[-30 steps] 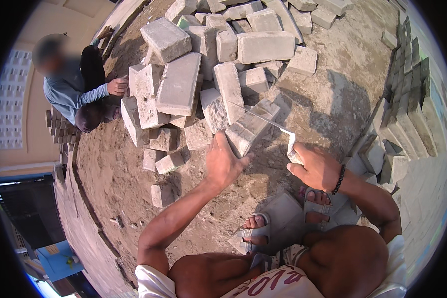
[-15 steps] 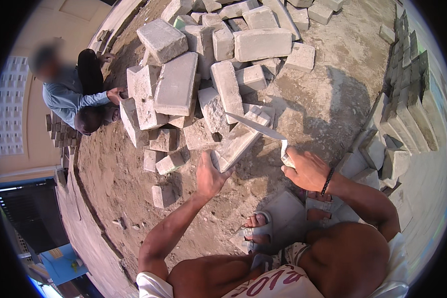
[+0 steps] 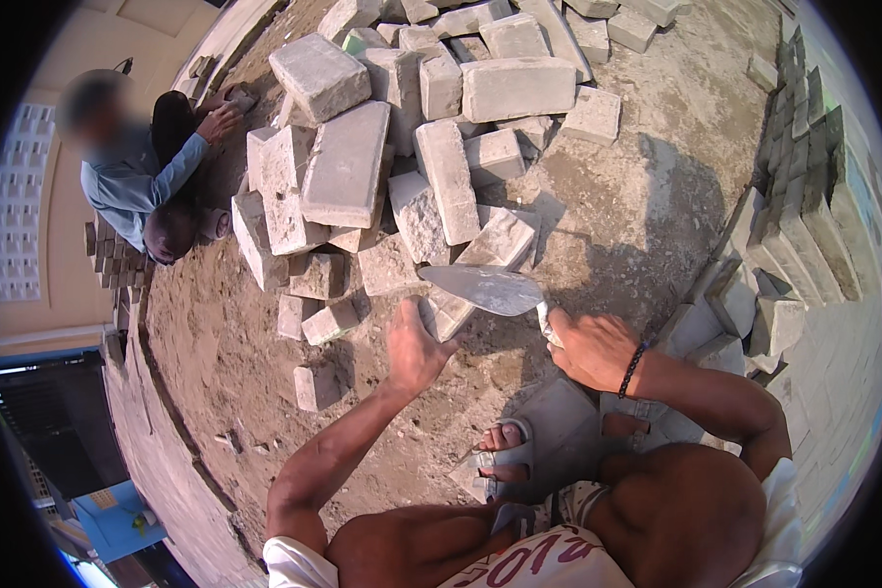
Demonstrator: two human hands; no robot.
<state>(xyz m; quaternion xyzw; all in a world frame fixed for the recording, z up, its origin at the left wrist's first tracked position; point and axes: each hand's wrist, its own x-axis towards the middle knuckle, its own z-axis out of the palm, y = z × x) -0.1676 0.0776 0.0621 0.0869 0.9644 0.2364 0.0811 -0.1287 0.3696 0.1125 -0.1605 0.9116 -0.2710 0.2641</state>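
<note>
My left hand [image 3: 416, 348] grips the near end of a long grey paving block [image 3: 448, 316], thumb on one side and fingers on the other. The block points away from me toward the pile, its middle covered by a trowel blade. In my right hand [image 3: 595, 350] is the trowel [image 3: 490, 290], held by its pale handle. Its broad metal blade lies flat above the block, pointing left; whether it touches the block I cannot tell. Loose blocks, among them an upright one [image 3: 448, 181] and a broken one [image 3: 418, 216], lean just beyond.
A heap of grey blocks [image 3: 519, 88] rises ahead. Stacked pavers [image 3: 804, 220] line the right side, beside laid paving [image 3: 833, 363]. At the far left another person [image 3: 157, 176] crouches by the heap. Small blocks [image 3: 317, 387] lie on the sandy ground; my sandalled foot [image 3: 505, 456] is near.
The trowel has swung lower and to the left, its blade turning from edge-on to flat over the block. My left hand keeps its hold. The other person's hand has left the blocks.
</note>
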